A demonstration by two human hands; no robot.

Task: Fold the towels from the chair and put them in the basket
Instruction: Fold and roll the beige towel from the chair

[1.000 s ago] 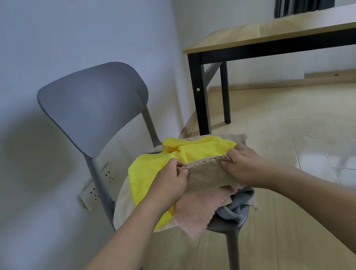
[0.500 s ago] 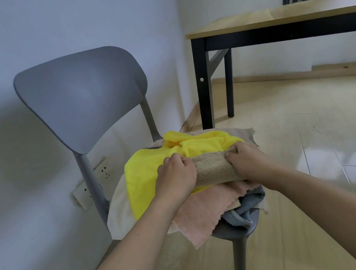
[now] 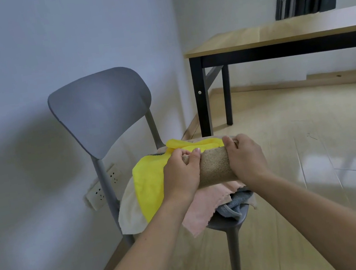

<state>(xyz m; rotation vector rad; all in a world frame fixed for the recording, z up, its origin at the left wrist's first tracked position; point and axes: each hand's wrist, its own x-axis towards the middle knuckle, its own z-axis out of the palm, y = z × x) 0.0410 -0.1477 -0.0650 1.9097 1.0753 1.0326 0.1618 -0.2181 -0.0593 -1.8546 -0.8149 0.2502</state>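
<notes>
Left hand [image 3: 182, 174] and right hand [image 3: 245, 158] gripping ends of nubby tan towel [image 3: 216, 166], rolled; lying beneath: smooth yellow cloth [image 3: 149, 185], pink towel [image 3: 205, 208], grey towel [image 3: 234, 205] half hidden, on grey plastic chair [image 3: 101, 108].

Person: two bare forearms and hands.
Left hand [image 3: 180, 174] and right hand [image 3: 246, 158]: no sleeves, rings, watch or gloves visible; short, unpainted nails.
</notes>
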